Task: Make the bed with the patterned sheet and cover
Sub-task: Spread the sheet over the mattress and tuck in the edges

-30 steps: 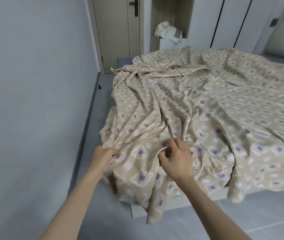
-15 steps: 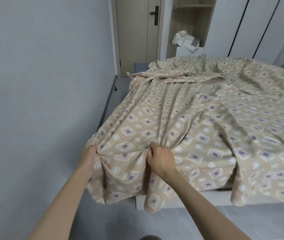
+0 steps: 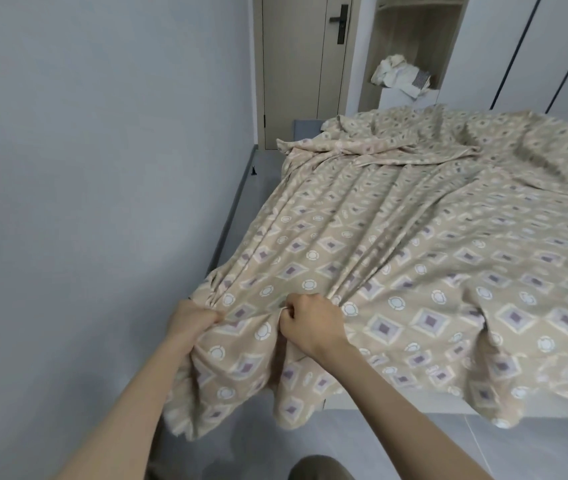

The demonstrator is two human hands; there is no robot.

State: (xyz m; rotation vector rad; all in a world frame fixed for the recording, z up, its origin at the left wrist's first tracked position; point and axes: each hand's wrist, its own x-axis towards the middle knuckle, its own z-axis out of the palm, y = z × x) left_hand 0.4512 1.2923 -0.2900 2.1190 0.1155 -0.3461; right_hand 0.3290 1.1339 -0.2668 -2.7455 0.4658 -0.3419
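Observation:
A beige patterned cover [image 3: 414, 244] with diamonds and circles lies spread over the bed, creased lengthwise and bunched at the far end. Its near corner hangs over the white bed frame [image 3: 396, 405]. My left hand [image 3: 190, 322] grips the cover's left edge at that corner. My right hand [image 3: 310, 322] grips a fold of the cover a little to the right, fingers curled into the cloth. The stretch between my hands is pulled taut. The mattress and any sheet below are hidden.
A grey wall [image 3: 85, 202] runs close along the bed's left side, leaving a narrow floor strip [image 3: 261, 174]. A closed door [image 3: 303, 64] stands beyond. An open shelf holds white crumpled cloth [image 3: 402, 76]. Wardrobe doors [image 3: 535, 46] line the far right.
Both hands have pulled the cover corner toward me and up, stretching long creases flat. The view has lifted and moved closer; the grips stay the same.

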